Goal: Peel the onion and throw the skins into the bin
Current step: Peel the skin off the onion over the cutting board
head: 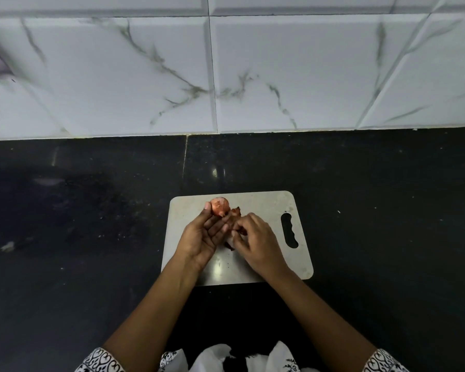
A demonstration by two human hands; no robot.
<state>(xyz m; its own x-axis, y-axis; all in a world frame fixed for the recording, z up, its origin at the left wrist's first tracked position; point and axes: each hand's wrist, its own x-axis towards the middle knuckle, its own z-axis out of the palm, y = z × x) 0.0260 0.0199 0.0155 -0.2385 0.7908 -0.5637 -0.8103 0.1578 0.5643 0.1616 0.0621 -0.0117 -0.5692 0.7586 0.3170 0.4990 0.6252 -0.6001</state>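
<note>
Patterned sleeves (pixel 102 359) frame two forearms reaching over a pale cutting board (pixel 269 208). Palm up, the left hand (pixel 203 234) grips the onion (pixel 220 207) between thumb and fingertips, just beyond its palm. Close beside it, the right hand (pixel 257 244) curls its fingers, pinching dark skins (pixel 241 232) just below the onion.
</note>
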